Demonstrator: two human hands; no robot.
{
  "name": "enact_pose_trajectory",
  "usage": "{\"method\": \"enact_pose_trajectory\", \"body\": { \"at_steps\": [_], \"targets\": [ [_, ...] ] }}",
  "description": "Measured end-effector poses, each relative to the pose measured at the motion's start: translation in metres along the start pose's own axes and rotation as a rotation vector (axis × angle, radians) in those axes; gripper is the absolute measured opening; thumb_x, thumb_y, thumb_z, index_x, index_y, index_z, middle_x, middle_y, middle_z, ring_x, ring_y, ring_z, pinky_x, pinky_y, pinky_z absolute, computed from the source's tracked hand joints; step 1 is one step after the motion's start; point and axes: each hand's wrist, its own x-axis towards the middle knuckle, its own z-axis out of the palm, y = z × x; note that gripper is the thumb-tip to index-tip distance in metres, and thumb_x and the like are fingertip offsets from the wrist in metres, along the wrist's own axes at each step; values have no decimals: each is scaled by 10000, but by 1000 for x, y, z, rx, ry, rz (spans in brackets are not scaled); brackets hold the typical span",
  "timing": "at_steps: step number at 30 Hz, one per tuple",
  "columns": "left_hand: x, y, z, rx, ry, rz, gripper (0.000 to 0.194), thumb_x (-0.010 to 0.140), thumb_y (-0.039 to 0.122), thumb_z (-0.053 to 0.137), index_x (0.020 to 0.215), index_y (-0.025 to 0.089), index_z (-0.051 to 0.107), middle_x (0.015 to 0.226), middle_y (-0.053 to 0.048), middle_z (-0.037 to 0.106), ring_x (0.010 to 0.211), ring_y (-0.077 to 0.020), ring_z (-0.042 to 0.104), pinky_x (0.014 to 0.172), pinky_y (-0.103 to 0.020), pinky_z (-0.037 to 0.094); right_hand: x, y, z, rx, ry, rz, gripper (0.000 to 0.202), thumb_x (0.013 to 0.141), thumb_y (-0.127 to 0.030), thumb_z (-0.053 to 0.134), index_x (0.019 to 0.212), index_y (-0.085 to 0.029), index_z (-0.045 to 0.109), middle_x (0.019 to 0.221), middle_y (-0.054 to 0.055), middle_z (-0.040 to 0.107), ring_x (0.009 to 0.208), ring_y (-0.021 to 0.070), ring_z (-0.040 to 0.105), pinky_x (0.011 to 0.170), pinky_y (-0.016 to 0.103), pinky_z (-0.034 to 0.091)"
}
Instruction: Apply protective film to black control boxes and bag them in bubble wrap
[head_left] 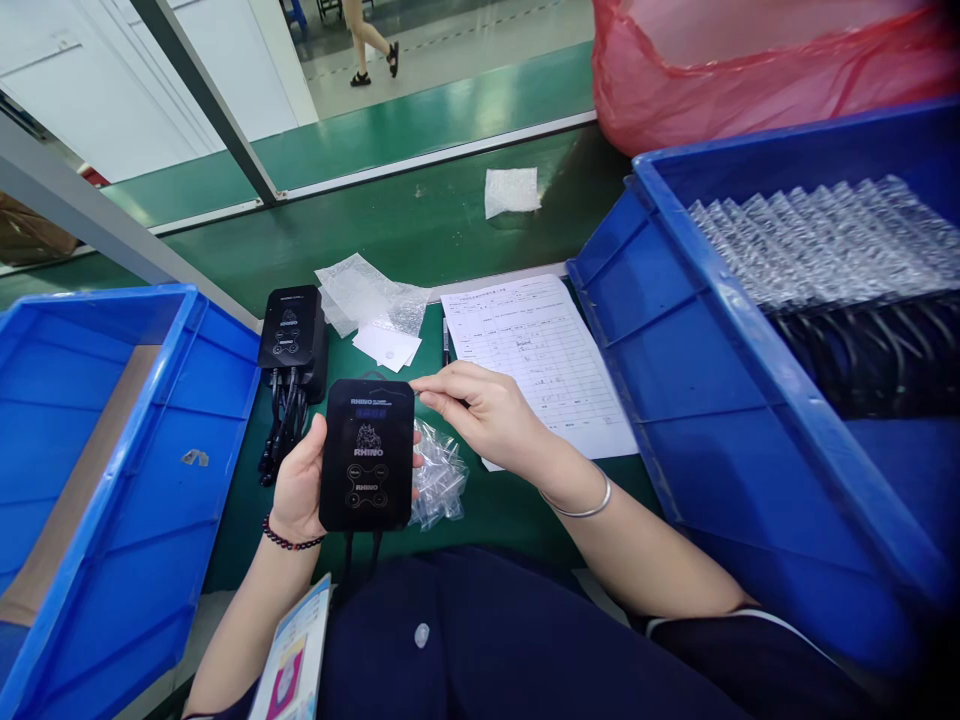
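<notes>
A black RHINO box (367, 455) is held upright with its front facing me, two cables hanging from its lower edge. My left hand (300, 480) is wrapped round it, the thumb at its left side and fingertips showing at its right. At the box's upper right corner, my right hand (480, 405) pinches something too small to make out. Another black box (291, 335) with bundled cables rests on the table at the left. Small clear plastic bags (437, 475) lie behind the held box, partly hidden by it.
Blue bins stand at the left (157, 480) and right (675, 330); the right one holds bubble-wrapped items (832, 240). A written sheet (547, 350), a pen (445, 342), white cards (386, 345) and bubble wrap (360, 290) lie between. A red plastic bag (750, 80) sits behind. A person's legs (361, 35) show beyond.
</notes>
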Motion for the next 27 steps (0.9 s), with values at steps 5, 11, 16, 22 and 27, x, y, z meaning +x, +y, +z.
{"method": "enact_pose_trajectory", "body": {
  "at_steps": [5, 11, 16, 22, 27],
  "targets": [
    [-1, 0, 0, 2, 4, 6, 668, 959, 597, 225, 1364, 150, 511, 1380, -189, 510, 1229, -396, 506, 1005, -630, 379, 0, -1, 1, -16, 7, -13, 218, 931, -213, 562, 1076, -199, 724, 855, 39, 678, 763, 144, 645, 674, 281, 536],
    [-1, 1, -1, 22, 10, 10, 670, 955, 606, 212, 1372, 170, 504, 1391, -177, 503, 1250, -402, 487, 1009, -630, 377, -1, -1, 2, -48, 14, -27, 234, 938, -224, 555, 1104, -208, 721, 839, 33, 673, 715, 128, 628, 636, 266, 527],
    [-1, 1, 0, 11, 1, 14, 657, 961, 594, 223, 1372, 168, 508, 1377, -174, 521, 1238, -387, 505, 1012, -615, 387, -1, -1, 3, -78, 12, -30, 235, 944, -234, 550, 1101, -201, 723, 835, 32, 668, 697, 119, 614, 625, 257, 517],
    [-1, 1, 1, 8, 21, 10, 667, 957, 602, 233, 1374, 158, 505, 1379, -177, 519, 1265, -404, 476, 1035, -641, 347, -2, -3, 4, -119, 19, -33, 248, 952, -242, 537, 1109, -185, 720, 860, 43, 671, 681, 118, 609, 609, 256, 518],
    [-2, 0, 0, 5, 22, 17, 657, 959, 594, 249, 1367, 151, 513, 1389, -179, 512, 1276, -411, 464, 1037, -649, 340, -1, -4, 4, -120, 25, -32, 245, 951, -245, 539, 1108, -194, 721, 839, 37, 668, 680, 119, 611, 613, 256, 521]
  ]
}}
